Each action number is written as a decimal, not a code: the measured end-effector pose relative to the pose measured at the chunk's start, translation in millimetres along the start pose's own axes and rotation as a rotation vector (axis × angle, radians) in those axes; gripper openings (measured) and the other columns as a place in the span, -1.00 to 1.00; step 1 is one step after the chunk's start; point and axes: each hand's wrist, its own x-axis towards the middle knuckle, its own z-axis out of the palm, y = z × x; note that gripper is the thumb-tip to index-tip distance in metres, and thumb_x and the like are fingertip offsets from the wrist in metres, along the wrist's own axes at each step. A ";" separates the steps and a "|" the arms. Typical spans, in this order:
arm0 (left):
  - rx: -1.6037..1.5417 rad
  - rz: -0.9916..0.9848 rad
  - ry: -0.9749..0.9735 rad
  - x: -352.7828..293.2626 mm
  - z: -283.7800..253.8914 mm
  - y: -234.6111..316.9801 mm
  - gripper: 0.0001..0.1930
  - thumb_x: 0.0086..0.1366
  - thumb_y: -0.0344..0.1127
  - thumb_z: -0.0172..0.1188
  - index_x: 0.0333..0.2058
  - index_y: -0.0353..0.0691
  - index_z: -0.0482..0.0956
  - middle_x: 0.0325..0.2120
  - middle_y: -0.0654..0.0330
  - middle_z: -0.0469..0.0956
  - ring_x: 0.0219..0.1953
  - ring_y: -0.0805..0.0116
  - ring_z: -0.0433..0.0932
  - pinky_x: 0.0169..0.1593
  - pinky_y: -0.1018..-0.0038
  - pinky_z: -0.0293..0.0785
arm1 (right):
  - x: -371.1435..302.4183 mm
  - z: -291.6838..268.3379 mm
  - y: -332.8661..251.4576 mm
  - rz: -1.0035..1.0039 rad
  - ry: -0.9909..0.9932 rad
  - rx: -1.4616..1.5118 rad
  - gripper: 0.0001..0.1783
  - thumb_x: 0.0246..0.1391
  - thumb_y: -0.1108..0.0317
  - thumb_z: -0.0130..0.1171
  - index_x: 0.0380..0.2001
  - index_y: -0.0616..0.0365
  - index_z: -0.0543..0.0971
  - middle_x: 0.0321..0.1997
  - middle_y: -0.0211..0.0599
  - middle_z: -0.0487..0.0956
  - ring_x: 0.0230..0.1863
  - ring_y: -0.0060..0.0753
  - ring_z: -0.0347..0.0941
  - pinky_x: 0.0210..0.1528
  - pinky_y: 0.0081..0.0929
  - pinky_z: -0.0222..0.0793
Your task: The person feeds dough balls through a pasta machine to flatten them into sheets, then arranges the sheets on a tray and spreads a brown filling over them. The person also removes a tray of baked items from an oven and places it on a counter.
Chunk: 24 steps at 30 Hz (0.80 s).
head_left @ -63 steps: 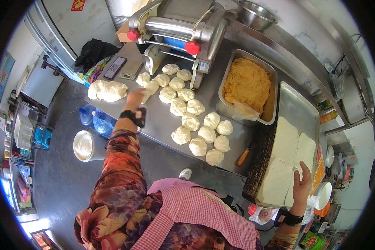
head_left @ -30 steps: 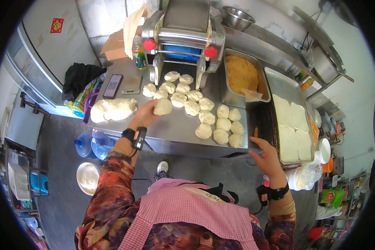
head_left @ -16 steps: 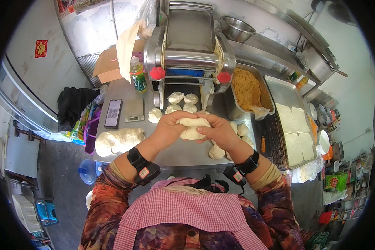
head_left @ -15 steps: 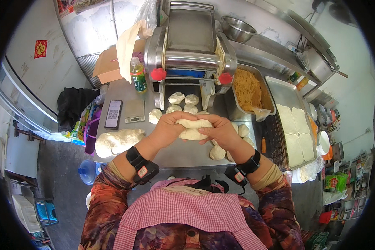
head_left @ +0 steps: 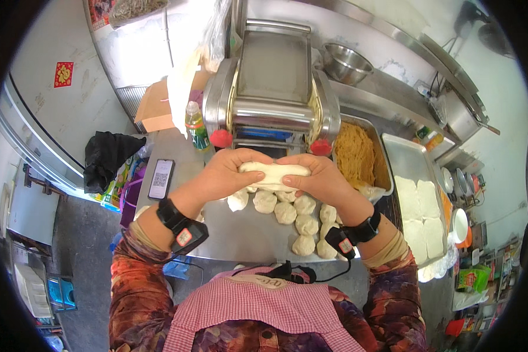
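Observation:
Between my two hands a pale piece of dough (head_left: 274,175) is stretched sideways into a thick oblong. My left hand (head_left: 229,171) grips its left end, thumb across the front and fingers behind. Its right end is in my right hand (head_left: 319,176), thumb pressed on the near face. The dough is held above the steel table, in front of the dough rolling machine (head_left: 273,111). Several round dough balls (head_left: 285,212) lie on the table below and just nearer than my hands; my hands hide some of them.
Right of the machine stands a deep metal pan of brown filling (head_left: 358,154). Beyond it is a tray with flat dough sheets (head_left: 418,196). A green-labelled bottle (head_left: 196,126) and a phone (head_left: 161,179) are at the table's left. A steel bowl (head_left: 346,63) sits on the back shelf.
My hands with the dough are raised slightly toward the machine, and the dough is pulled longer. The view has shifted, showing more dough balls in front of my hands.

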 end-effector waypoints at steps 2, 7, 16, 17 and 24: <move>0.018 0.012 -0.035 6.6 -16.7 11.8 -0.73 0.17 -0.57 0.18 -0.12 -0.30 0.58 -0.19 0.21 0.59 -0.16 0.52 0.53 -0.07 0.57 0.47 | 6.6 -16.1 -10.7 -0.091 -0.011 -0.039 -0.63 0.03 0.38 0.28 -0.05 0.15 0.56 -0.32 -0.37 0.61 -0.49 -0.69 0.45 -0.47 -0.70 0.40; 0.116 0.103 0.088 55.1 -53.6 36.5 -0.69 0.17 -0.60 0.13 -0.09 -0.28 0.51 -0.23 0.28 0.54 -0.19 0.50 0.49 -0.05 0.55 0.44 | 46.2 -63.8 -48.4 -0.137 0.034 -0.052 -0.61 0.00 0.30 0.30 -0.07 0.16 0.55 -0.29 -0.33 0.60 -0.39 -0.62 0.48 -0.39 -0.66 0.43; 1.323 0.282 0.205 157.5 -68.4 23.8 -0.77 -0.02 -0.50 0.17 -0.32 -0.16 0.63 -0.38 0.06 0.60 -0.22 0.08 0.54 0.10 0.25 0.31 | 147.1 -89.6 -56.5 -0.373 0.308 -1.482 -0.85 -0.10 0.37 0.13 -0.39 0.06 0.61 -0.29 -0.18 0.59 -0.11 -0.10 0.48 -0.07 -0.07 0.31; 1.386 0.273 0.172 156.6 -68.0 20.4 -0.76 -0.02 -0.50 0.15 -0.32 -0.14 0.64 -0.39 0.05 0.61 -0.21 0.06 0.54 0.12 0.20 0.28 | 149.2 -86.3 -56.3 -0.287 0.265 -1.562 -0.85 -0.09 0.39 0.12 -0.39 0.05 0.61 -0.29 -0.18 0.59 -0.10 -0.08 0.47 -0.05 -0.05 0.30; 1.504 -0.059 -0.064 149.3 -66.9 38.5 -0.70 0.01 -0.47 0.08 -0.23 -0.19 0.61 -0.32 0.00 0.60 -0.15 0.02 0.53 0.13 0.16 0.29 | 117.2 -76.2 -56.3 -0.244 0.126 -1.507 -0.64 -0.03 0.46 0.03 -0.09 0.09 0.54 -0.18 -0.13 0.56 -0.03 -0.05 0.42 0.11 0.05 0.15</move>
